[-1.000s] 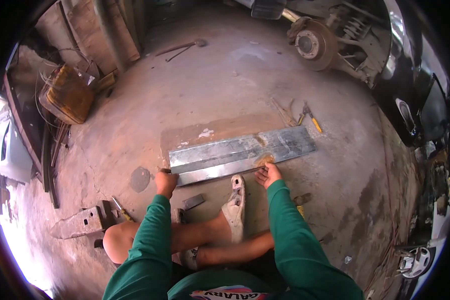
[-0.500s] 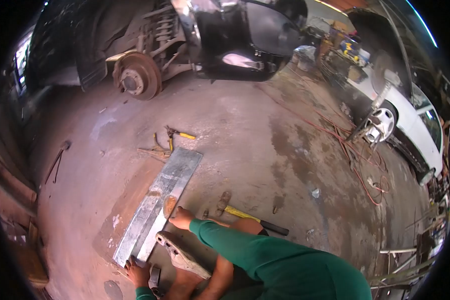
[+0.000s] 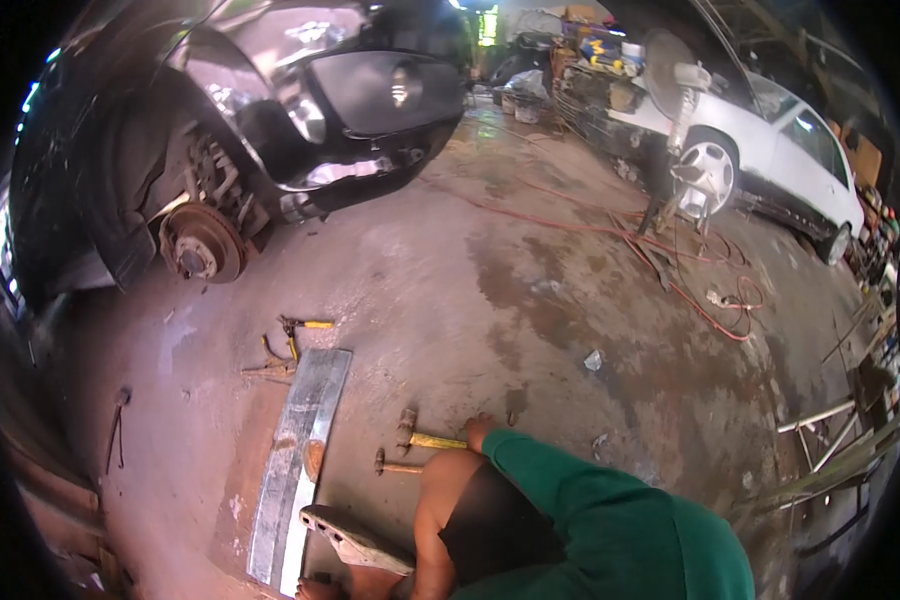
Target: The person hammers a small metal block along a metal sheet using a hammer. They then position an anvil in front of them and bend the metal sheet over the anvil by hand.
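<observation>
My right hand (image 3: 478, 431) is at the yellow handle of a hammer (image 3: 436, 441), its fingers closed around it; the hammer's head points left. A smaller hammer (image 3: 400, 467) with a wooden handle lies just below, partly behind my knee. At the bottom edge, only a part of my left hand (image 3: 317, 590) shows, near the lower end of a long grey metal sheet (image 3: 292, 455). A rusty brown oval piece (image 3: 314, 460) rests on the sheet's right side. Beside the sheet is a pale, elongated piece with holes (image 3: 355, 538), close to my leg.
Yellow-handled pliers (image 3: 305, 324) lie beyond the sheet. A black car with an exposed brake disc (image 3: 202, 243) stands at upper left. A white car (image 3: 770, 150) is at upper right, with a red hose (image 3: 710, 322) on the floor. A long thin tool (image 3: 117, 430) lies left.
My right hand has moved from the sheet's edge to the hammer handle. My left hand is lower, mostly out of view. The view has shifted to the right and up.
</observation>
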